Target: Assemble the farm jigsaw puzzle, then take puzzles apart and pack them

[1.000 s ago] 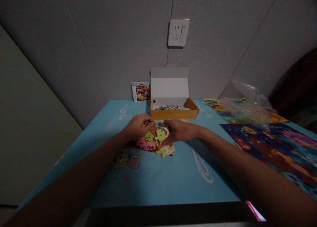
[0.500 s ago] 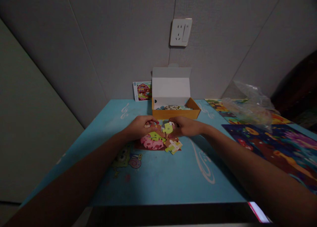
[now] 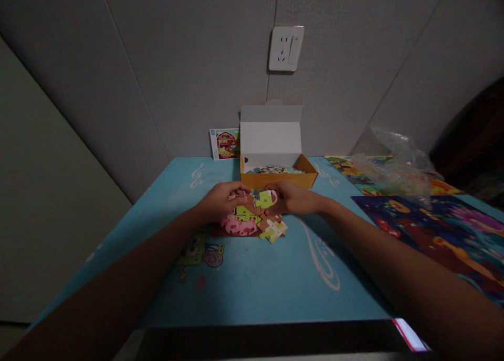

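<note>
A partly joined jigsaw puzzle (image 3: pixel 240 225) with pink, green and brown patches lies on the blue tabletop (image 3: pixel 252 287). My left hand (image 3: pixel 220 201) grips its upper left edge, thumb on top and fingers curled behind. From the right, my right hand (image 3: pixel 293 198) pinches a green and white puzzle piece (image 3: pixel 266 199) at the puzzle's upper right. That piece touches the joined part; whether it is locked in cannot be made out. Just below the right hand, a yellow and white puzzle piece (image 3: pixel 273 229) sits askew at the lower right corner.
Behind my hands stands an open orange box (image 3: pixel 279 180) holding several puzzle pieces, beside a farm picture card (image 3: pixel 228 143). To the right lie a dark blue puzzle sheet (image 3: pixel 437 235) and a clear plastic bag (image 3: pixel 409 169). A wall socket (image 3: pixel 286 48) is above.
My right hand has brought the green piece slightly lower and closer against the joined puzzle. The left hand keeps its hold. The view has shifted slightly.
</note>
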### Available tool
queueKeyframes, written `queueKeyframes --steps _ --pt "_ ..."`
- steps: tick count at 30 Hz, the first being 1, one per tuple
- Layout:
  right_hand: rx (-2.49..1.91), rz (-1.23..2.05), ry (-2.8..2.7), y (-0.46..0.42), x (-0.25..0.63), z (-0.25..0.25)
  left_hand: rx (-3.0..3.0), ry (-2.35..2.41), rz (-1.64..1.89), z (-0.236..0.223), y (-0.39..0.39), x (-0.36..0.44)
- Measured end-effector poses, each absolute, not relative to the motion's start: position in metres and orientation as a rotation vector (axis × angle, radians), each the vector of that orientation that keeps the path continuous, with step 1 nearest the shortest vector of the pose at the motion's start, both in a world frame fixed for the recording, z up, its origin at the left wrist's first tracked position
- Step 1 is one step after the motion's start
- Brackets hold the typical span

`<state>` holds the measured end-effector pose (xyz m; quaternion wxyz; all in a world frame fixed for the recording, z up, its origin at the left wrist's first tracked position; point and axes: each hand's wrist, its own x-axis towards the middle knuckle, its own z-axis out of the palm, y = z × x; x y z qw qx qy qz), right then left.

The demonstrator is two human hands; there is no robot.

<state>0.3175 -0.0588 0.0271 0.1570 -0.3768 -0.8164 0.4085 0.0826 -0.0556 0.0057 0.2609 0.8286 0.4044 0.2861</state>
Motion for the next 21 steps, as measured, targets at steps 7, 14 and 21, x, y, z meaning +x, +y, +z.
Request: queueKeyframes --steps 7,14,21 --pt "-1.093 1.355 -2.27 -0.0624 0.3148 0.029 2.236 1.077 0.799 0.007 -0.0561 0.0833" --pt "-0.969 1.491 -2.221 -0.0603 0.3151 0.0245 2.218 1.069 0.818 0.0066 -0.0559 0.0834" --pt "-0.861 1.529 -2.089 -0.0582 0.316 0.0253 2.097 1.017 0.872 0.0055 -0.0574 0.0827"
